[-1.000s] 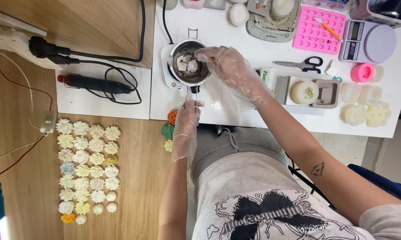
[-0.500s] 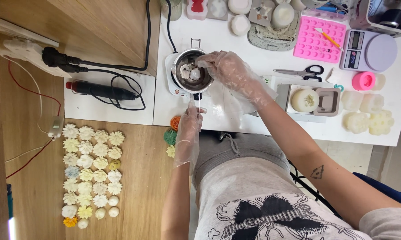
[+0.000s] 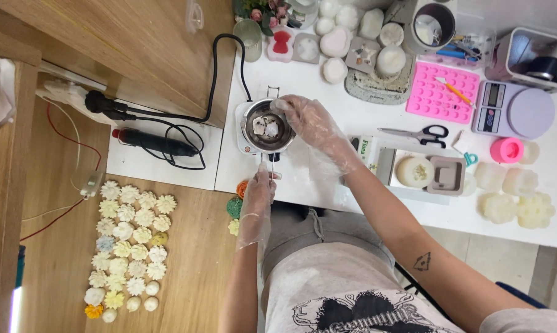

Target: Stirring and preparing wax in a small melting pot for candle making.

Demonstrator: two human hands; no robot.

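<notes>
A small metal pot (image 3: pixel 253 132) sits on a white hot plate (image 3: pixel 241 126) at the near left of the white table (image 3: pixel 352 203). Pale chunks (image 3: pixel 267 127) lie inside the pot. My left hand (image 3: pixel 258 188), in a clear plastic glove, grips the pot's thin handle (image 3: pixel 270 165) at the table's front edge. My right hand (image 3: pixel 309 120), also gloved, hovers over the pot's right rim with fingers bent, touching or just above the chunks. Whether it holds a piece is hidden.
Scissors (image 3: pixel 417 134), a pink silicone mould (image 3: pixel 444 92), a digital scale (image 3: pixel 513 111), a pink cup (image 3: pixel 508 150) and pale flower-shaped casts (image 3: pixel 516 206) fill the table's right. Several small flower pieces (image 3: pixel 130 240) lie on the wooden floor at left. A black tool (image 3: pixel 152 142) rests on a white board.
The view has shifted, so the table sits lower and further right in frame. Both hands stay at the pot; the right hand has settled over its right rim.
</notes>
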